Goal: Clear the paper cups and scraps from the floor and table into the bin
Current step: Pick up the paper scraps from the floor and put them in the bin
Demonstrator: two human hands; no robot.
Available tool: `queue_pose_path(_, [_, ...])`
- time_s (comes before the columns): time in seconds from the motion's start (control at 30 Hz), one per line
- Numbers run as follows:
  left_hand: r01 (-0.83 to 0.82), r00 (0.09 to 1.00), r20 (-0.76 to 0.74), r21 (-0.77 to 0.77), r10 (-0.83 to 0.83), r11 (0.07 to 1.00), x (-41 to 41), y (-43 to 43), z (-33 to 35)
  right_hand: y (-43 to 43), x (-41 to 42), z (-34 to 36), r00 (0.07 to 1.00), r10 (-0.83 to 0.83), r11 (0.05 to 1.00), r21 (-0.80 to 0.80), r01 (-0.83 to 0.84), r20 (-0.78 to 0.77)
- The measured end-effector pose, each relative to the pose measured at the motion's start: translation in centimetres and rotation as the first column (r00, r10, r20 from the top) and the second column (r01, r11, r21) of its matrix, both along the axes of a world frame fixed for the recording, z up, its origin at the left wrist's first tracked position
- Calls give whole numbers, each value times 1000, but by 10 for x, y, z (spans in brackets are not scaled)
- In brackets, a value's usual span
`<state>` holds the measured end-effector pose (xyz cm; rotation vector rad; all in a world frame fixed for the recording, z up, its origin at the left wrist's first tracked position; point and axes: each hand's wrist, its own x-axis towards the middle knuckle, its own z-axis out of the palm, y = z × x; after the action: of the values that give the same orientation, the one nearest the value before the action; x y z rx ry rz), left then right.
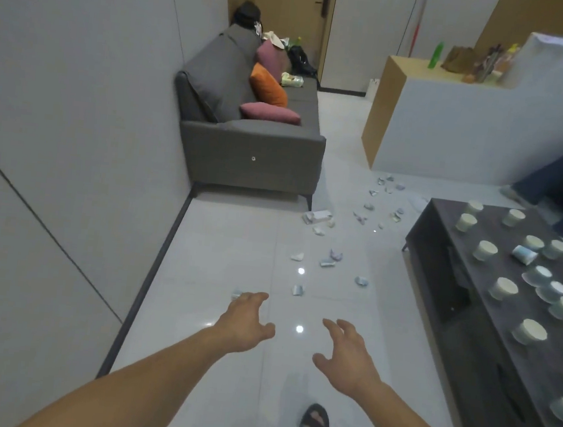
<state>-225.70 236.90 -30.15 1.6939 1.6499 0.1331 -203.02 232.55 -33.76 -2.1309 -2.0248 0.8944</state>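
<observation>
Over glossy pale floor tiles [222, 242], holding left hand [245, 323] and right hand [345, 357] out, fingers spread, loosely curled, gripping nothing, facing torn bluish paper scraps [332, 258] lying scattered toward a grey sofa [251, 155] and white paper cups [485, 250], mostly upright, pale insides showing, some tipped, sitting on the dark table [495, 230] rightward.

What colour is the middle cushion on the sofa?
The middle cushion is orange, clearest in the head view.
</observation>
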Motion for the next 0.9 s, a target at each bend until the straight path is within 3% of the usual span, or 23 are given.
queue_pose_path(0.47, [-231, 966, 92, -118, 242, 966, 25, 240, -21, 302, 35, -16, 983, 182, 979, -102, -177, 38])
queue_pose_path(0.77, [-234, 958, 94, -294, 272, 927, -10, 410, -113, 455, 17, -94, 973, 184, 953, -267, -141, 143])
queue_pose_path(0.9, [-253, 948, 90, -374, 306, 892, -11, 461, -174, 518, 17, -158, 968, 201, 930, -339, -141, 148])
